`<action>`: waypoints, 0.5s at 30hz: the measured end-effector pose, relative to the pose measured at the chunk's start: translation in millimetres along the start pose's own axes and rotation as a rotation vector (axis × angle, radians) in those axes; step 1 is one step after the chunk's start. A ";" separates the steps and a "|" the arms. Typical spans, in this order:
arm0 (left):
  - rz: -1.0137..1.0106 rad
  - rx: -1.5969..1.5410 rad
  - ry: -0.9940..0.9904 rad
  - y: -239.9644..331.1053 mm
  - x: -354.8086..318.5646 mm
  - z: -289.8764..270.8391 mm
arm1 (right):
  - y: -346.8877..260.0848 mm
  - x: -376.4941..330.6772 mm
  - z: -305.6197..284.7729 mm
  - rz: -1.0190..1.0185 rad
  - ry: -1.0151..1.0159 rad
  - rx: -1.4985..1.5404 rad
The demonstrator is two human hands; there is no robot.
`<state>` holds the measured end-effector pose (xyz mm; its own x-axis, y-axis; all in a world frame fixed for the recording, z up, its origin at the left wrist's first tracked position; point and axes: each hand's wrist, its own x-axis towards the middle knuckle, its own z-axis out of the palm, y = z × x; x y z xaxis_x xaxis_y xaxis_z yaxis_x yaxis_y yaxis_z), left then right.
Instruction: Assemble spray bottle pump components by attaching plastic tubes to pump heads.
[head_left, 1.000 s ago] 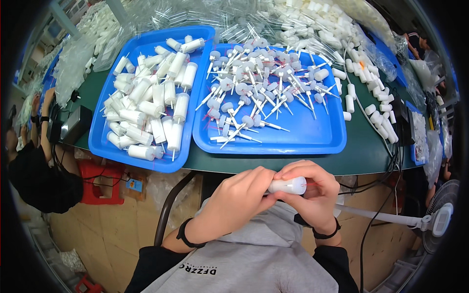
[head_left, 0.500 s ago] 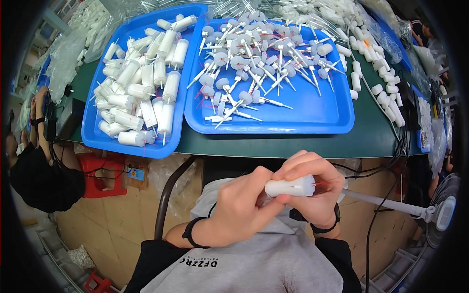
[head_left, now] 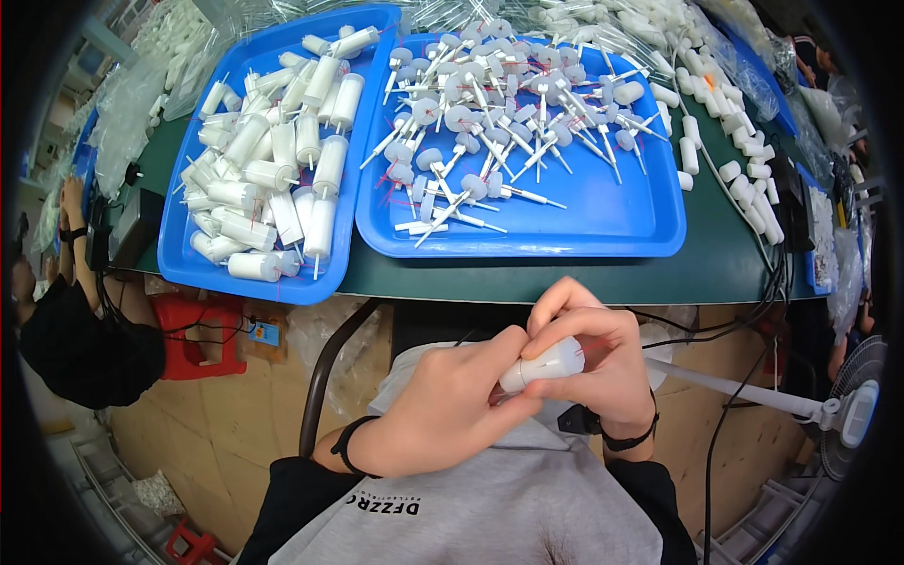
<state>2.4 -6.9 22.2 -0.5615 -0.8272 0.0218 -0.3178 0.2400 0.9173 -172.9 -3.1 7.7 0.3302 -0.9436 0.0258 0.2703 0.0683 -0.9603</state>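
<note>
In front of my body, both hands are closed on one white plastic cylinder [head_left: 544, 365] with a pale translucent end cap and thin red wire at its right end. My left hand [head_left: 447, 400] grips the lower left end, which its fingers partly hide. My right hand [head_left: 607, 363] curls round the capped end, thumb below and fingers above. Beyond them, a blue tray [head_left: 612, 221] carries a heap of thin white stems [head_left: 450, 215] with pale discs and red wires. Many finished-looking white cylinders [head_left: 247, 141] fill a second blue tray [head_left: 169, 259] at the left.
Loose white tubes [head_left: 689, 146] lie right of the trays on the green table [head_left: 452, 281], with clear plastic bags behind. Cables hang off the right edge near a fan [head_left: 855, 410]. A person in black [head_left: 80, 339] and a red stool [head_left: 193, 339] are at the left.
The cylinder has shifted slightly left and tilted, its capped end now higher. My right hand's fingers have moved on it, while the left keeps its grip.
</note>
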 end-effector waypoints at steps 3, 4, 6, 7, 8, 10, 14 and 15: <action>-0.063 -0.102 -0.070 -0.2 0.4 0.0 | 3.3 -4.4 -2.6 0.021 0.002 -0.027; -0.123 -0.177 -0.146 -0.7 0.9 -0.5 | 5.7 -5.0 -1.6 0.024 0.004 -0.025; -0.092 -0.393 -0.162 -4.9 2.9 1.7 | 6.2 -2.8 0.4 -0.261 0.134 -0.171; -0.059 -0.609 -0.178 -6.2 3.8 2.5 | 8.0 -3.0 1.7 -0.261 0.131 -0.172; -0.056 -0.608 -0.175 -5.9 5.6 0.9 | 11.8 -3.4 3.0 -0.366 0.147 -0.143; -0.397 -1.138 -0.240 -3.7 8.5 -2.9 | 17.5 -6.4 0.8 -0.481 0.138 -0.147; -0.313 -1.078 -0.202 1.7 8.5 5.4 | 21.4 -6.0 1.8 -0.531 0.158 -0.165; -0.234 -1.020 -0.187 -3.0 7.3 9.8 | 20.6 -5.0 2.7 -0.545 0.167 -0.148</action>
<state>-8.3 -8.7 15.7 -0.7052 -0.6857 -0.1802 0.3089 -0.5260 0.7924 -166.6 3.9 -11.5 0.0290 -0.8691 0.4938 0.2280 -0.4753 -0.8498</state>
